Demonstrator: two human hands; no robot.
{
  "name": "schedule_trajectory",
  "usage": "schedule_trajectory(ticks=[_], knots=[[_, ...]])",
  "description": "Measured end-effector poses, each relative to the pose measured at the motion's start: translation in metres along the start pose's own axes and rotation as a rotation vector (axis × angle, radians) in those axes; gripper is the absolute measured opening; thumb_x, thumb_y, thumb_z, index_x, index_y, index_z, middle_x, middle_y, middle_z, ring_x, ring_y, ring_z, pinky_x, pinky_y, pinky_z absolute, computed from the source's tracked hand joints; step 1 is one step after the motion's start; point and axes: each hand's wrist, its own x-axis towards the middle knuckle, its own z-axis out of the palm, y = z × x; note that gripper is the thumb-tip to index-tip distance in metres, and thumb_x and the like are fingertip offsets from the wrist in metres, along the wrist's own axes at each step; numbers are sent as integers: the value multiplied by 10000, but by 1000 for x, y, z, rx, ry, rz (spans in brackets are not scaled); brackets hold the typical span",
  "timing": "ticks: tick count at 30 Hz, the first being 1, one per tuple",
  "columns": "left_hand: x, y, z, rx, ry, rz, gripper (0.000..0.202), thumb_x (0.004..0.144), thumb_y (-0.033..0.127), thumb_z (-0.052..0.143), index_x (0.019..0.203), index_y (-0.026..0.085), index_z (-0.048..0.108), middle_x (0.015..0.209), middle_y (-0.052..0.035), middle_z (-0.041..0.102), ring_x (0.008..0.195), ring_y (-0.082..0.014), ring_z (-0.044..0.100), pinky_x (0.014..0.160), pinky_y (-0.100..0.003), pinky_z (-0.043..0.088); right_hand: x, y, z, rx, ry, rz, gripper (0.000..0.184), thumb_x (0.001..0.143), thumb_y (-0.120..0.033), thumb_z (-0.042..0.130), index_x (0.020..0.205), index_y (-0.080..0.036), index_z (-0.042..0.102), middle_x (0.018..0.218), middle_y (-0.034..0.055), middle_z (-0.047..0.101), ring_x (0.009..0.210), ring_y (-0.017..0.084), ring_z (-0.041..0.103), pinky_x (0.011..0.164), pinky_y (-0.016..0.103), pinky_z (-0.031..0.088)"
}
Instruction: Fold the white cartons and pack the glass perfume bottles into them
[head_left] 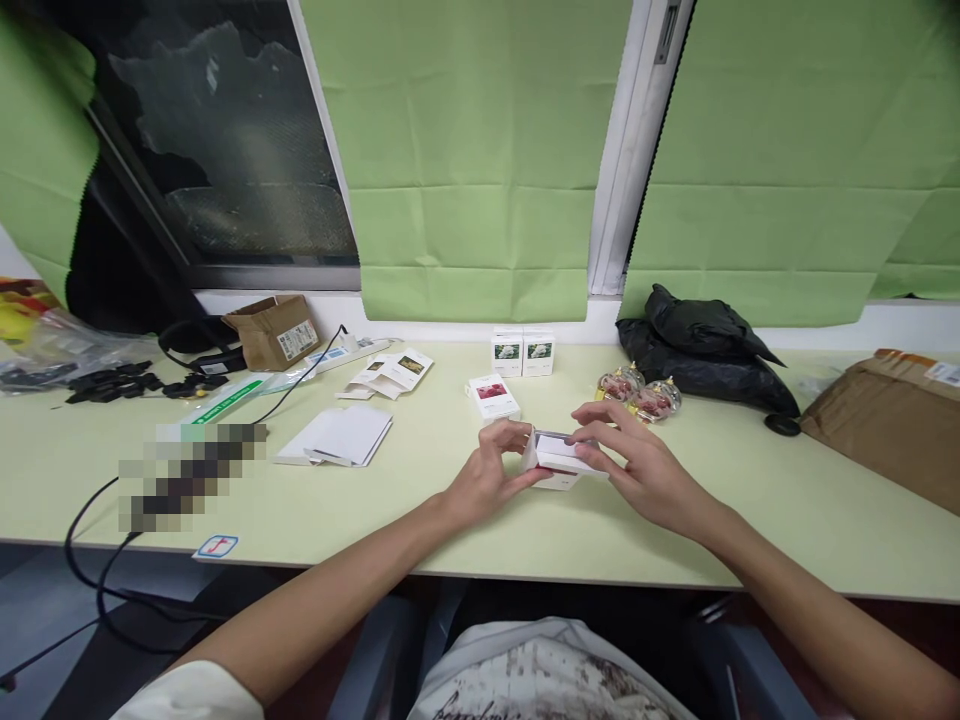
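A small white carton [556,482] with a red patch on its front is held above the table before me, its top open and a white inner piece showing. My left hand [491,470] grips the left side, thumb low on the front and fingers curled behind. At the right side of the carton, my right hand [637,460] has its thumb and fingers on the opening and a raised flap. Just beyond, a white box with a red flower picture [493,396] lies on the table. Two white boxes with white flower pictures [523,353] stand behind it.
Flattened white cartons [341,437] and printed ones [394,372] lie left. Two ornate glass bottles [636,392] stand right, near black plastic bags [705,350] and a large brown box [892,420]. Cables [90,530] hang over the left table edge [465,575].
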Motion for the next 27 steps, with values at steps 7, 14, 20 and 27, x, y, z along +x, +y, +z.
schedule_trajectory(ticks=[7,14,20,27], knots=[[7,10,-7,-41,-111,-49,616,968,324,717,1441,314,323,1300,-80,546,1158,-216,672,918,-428,670,-1,1,-6,53,-21,-59,306,1069,-410,501,1153,-319,780,1487,84,530,1387,297,495,1127,501,472],[11,17,-10,-6,-153,-230,472,961,399,706,1317,310,409,1266,-58,543,1093,-214,676,872,-418,666,-6,9,-12,167,-75,-12,380,1075,-446,474,1399,-370,656,1574,74,483,1457,310,454,1196,560,402],[24,2,0,37,-160,-367,535,947,436,710,1321,292,357,1257,-60,549,1029,-222,698,891,-460,641,8,43,20,468,64,244,792,907,-504,748,1564,-304,353,1384,128,638,1206,277,655,993,494,576],[51,-23,-14,214,-55,-341,935,884,517,772,1558,276,171,1466,-169,460,1275,-320,574,1071,-555,511,54,95,46,420,142,289,392,920,-494,685,1177,-211,598,1245,119,697,1070,260,687,858,421,602]])
